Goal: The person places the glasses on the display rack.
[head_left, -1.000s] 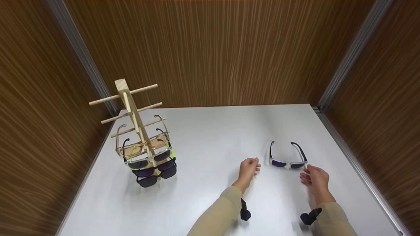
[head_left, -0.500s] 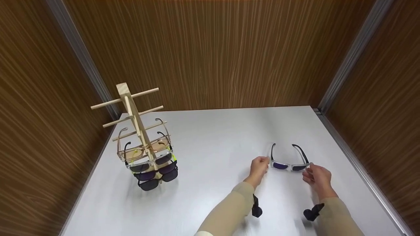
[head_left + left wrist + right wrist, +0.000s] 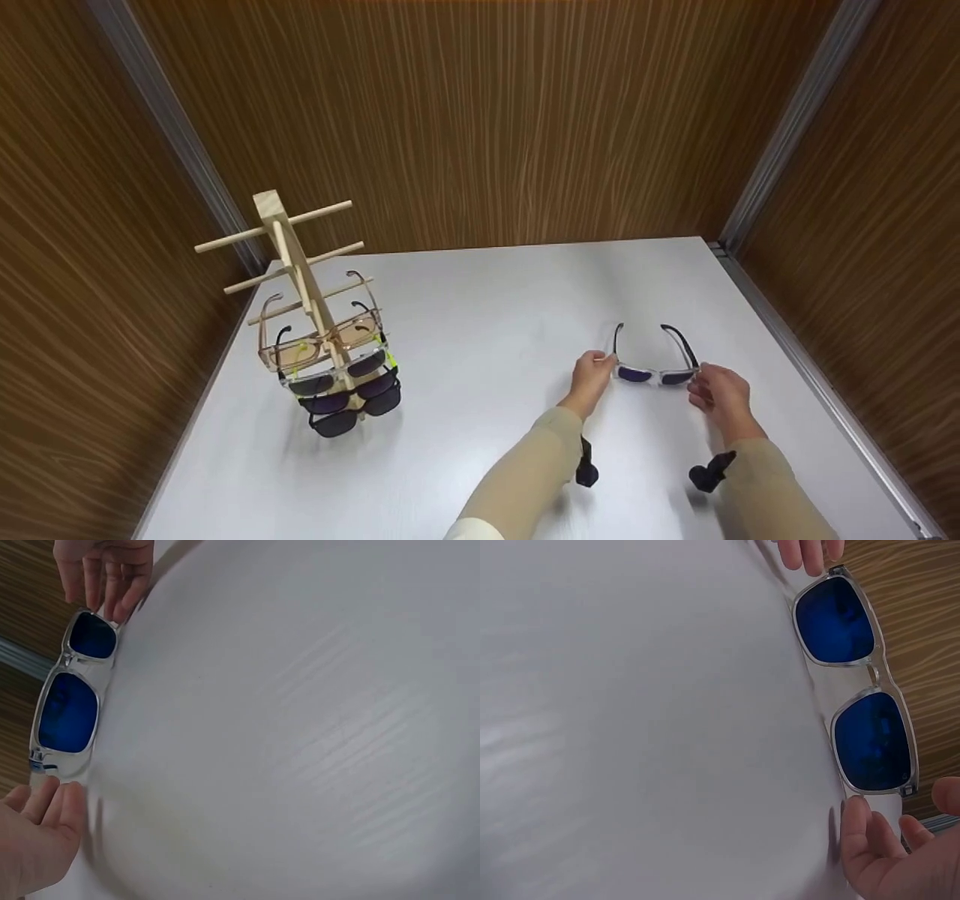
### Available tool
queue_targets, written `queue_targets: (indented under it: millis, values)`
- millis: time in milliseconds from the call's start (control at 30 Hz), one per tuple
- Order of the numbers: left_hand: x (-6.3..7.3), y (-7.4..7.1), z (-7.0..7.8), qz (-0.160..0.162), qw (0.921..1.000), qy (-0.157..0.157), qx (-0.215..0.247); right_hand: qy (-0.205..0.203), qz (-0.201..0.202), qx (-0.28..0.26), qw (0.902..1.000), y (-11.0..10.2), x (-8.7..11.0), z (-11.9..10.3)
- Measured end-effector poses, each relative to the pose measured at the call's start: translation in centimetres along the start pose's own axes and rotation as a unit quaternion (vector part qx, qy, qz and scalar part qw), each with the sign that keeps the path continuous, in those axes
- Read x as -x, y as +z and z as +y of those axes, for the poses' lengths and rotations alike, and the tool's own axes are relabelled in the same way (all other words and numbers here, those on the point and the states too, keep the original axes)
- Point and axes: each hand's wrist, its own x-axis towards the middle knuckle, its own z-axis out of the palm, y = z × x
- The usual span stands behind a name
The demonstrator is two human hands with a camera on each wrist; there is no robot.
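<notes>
Sunglasses with a clear frame, blue lenses and dark temples lie unfolded on the white table, lenses toward me. My left hand is at their left hinge, its fingertips close against the frame end. At the opposite hinge is my right hand. In the right wrist view, the right hand has its thumb apart from its fingers, with the frame's end close to them. The left wrist view shows the left hand with loosely bent fingers just beside the hinge. Whether skin touches the frame is hard to tell.
A wooden eyewear stand rises at the left, with bare upper pegs. Several pairs of glasses hang on its lower pegs. Wood-grain panels enclose the white table at the back and sides.
My left hand has moved right, from beside the sunglasses to their left hinge. My right hand has come slightly closer to the right hinge. The sunglasses stay in place.
</notes>
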Motion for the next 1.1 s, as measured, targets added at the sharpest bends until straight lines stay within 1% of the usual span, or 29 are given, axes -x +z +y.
queue_targets:
  millis: [200, 400, 533, 767, 900, 1100]
  values:
    - [0.2, 0.5, -0.3, -0.006, 0.9998, -0.018, 0.01, 0.003, -0.007, -0.016, 0.9998, -0.1, 0.0, 0.3]
    - [0.5, 1.0, -0.4, -0.016, 0.9995, -0.018, 0.02, 0.009, -0.015, -0.02, 0.9996, -0.1, -0.1, 0.4]
    - [0.3, 1.1, -0.4, -0.016, 0.9995, -0.022, 0.018, -0.002, -0.02, -0.02, 0.9996, 0.0, -0.3, 0.3]
    - [0.3, 1.0, -0.2, -0.011, 0.9997, -0.013, 0.015, -0.014, -0.021, -0.004, 0.9997, 0.2, -0.6, 0.3]
    - [0.4, 1.1, -0.3, -0.012, 0.9996, -0.01, 0.022, -0.013, -0.01, 0.004, 0.9999, 0.2, -0.7, 0.4]
    - [0.6, 0.9, -0.2, -0.001, 0.9997, -0.002, 0.024, -0.016, -0.001, -0.014, 0.9998, 0.4, -0.4, 0.5]
